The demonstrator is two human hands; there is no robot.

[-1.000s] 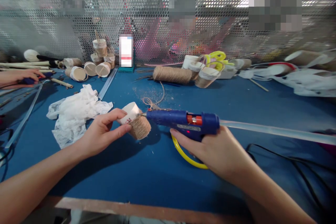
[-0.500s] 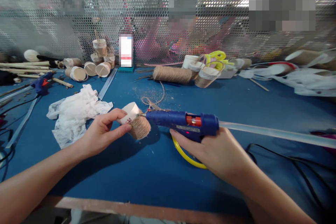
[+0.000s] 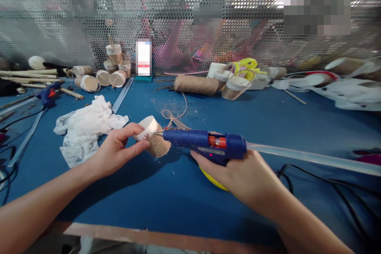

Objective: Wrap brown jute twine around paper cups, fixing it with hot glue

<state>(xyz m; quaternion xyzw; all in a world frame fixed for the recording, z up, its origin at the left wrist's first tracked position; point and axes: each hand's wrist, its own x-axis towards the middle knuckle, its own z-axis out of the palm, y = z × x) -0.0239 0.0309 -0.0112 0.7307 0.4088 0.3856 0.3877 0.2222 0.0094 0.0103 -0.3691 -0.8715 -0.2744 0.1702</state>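
Note:
Between thumb and fingers, my left hand (image 3: 117, 149) grips the white rim of a small paper cup (image 3: 159, 143), tilted above the table, its lower part wrapped in brown twine. My right hand (image 3: 238, 174) is closed round the handle of a blue glue gun (image 3: 190, 141). The metal nozzle points left and is at the cup's side, by the upper edge of the twine. A long clear glue stick (image 3: 297, 159) sticks out of the gun's back. Part of a yellow ring (image 3: 214, 178) shows behind my right hand.
Crumpled white cloth (image 3: 86, 127) lies left of the cup. Behind are a twine roll (image 3: 195, 85), several wrapped cups (image 3: 117, 78) and a phone (image 3: 143, 57) against a perforated metal screen. A second glue gun (image 3: 49, 94) lies at left; black cables (image 3: 333, 182) run at right.
The glue gun has shifted slightly left and down, its nozzle moving along the cup. Another person's hand at far left has let go of the second glue gun and left the view.

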